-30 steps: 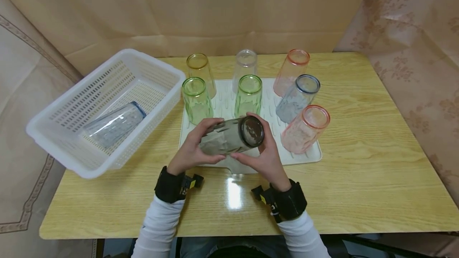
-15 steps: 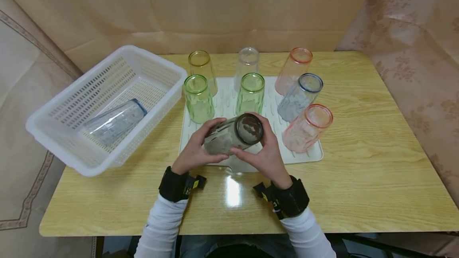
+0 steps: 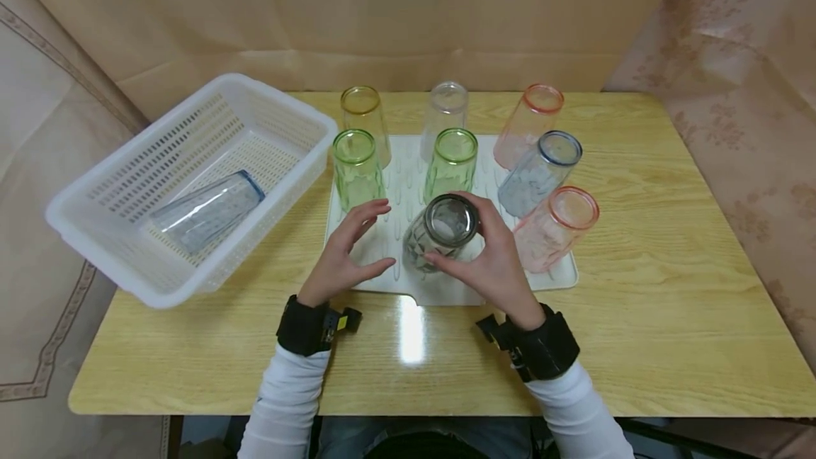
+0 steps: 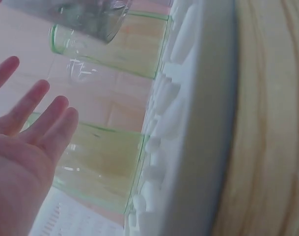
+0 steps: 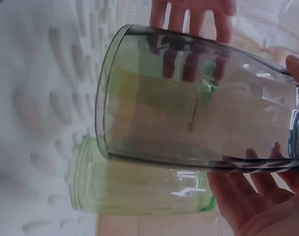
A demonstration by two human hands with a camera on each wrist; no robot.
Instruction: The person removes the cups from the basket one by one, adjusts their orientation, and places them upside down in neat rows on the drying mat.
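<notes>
My right hand (image 3: 491, 261) grips a smoky grey drinking glass (image 3: 440, 232) around its base end, thumb on the near side. The glass is upside down, and its rim (image 5: 106, 93) is close over the white ridged draining mat (image 3: 382, 261) in the right wrist view. Left of the glass, my left hand (image 3: 350, 253) is apart from it, fingers spread and holding nothing; the left wrist view has those fingers (image 4: 41, 110) in front of the upturned green glasses. Behind the grey glass stands one green glass (image 3: 451, 165); another green glass (image 3: 358, 172) is beyond my left hand.
Upside-down yellow (image 3: 366, 119), clear (image 3: 446, 115) and pink glasses (image 3: 525, 129) form the back row. A blue glass (image 3: 538, 172) and a nearer pink glass (image 3: 554, 229) stand at right. A white perforated basket (image 3: 115, 261) at left holds a blue-rimmed glass (image 3: 210, 211) on its side.
The grey glass has gone from tilted sideways between both hands to nearly upright, base up, and a little right. My left hand has let go of it.
</notes>
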